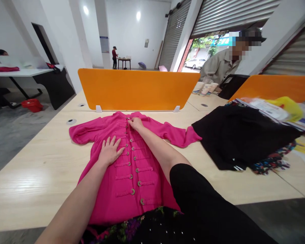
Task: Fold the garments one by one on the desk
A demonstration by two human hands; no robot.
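Observation:
A bright pink shirt [104, 186] lies spread on the pale wooden table, its collar toward the orange divider and its sleeves out to both sides. Two rows of round buttons with corded loops run down its front, which is parted along the middle. My left hand [110, 150] rests flat on the left front panel, fingers spread. Up by the collar, my right hand [136, 123] pinches the edge of the front opening near the top button. The lower hem hangs toward my body, partly hidden by my dark flowered clothing.
An orange divider [139, 89] stands behind the shirt. To the right lie a black garment [244, 135], patterned cloth and a yellow plastic bag [286, 106]. Paper cups [205, 88] stand beyond, near a person in a grey shirt [216, 62]. A red bucket [32, 105] is on the floor.

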